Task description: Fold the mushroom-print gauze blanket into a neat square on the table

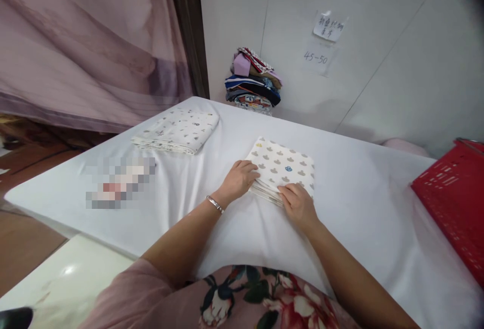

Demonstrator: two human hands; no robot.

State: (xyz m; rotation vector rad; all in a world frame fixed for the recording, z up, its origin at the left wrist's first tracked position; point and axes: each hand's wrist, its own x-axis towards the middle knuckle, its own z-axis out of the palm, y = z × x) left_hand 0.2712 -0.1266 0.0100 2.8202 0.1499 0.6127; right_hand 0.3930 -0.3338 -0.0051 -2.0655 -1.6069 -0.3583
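Observation:
A folded cloth (282, 162), white with grey cloud-like shapes and a few yellow and blue ones, lies flat on the white-covered table in front of me. My left hand (239, 180) grips its near left corner, with the fingers over the top layer. At the near edge, further right, my right hand (298, 204) is closed on the cloth, thumb and fingers at the fold. Several layers show between the two hands. Both thumbs are partly hidden. A second folded cloth (177, 129), white with small dark prints, rests to the far left, apart from my hands.
A red plastic basket (454, 203) stands at the table's right side. Left on the white tablecloth (363, 198) is a blurred-out item (121, 182). Beyond the far edge rises a stack of folded fabrics (253, 84) against the wall. A pink curtain (94, 41) hangs at left.

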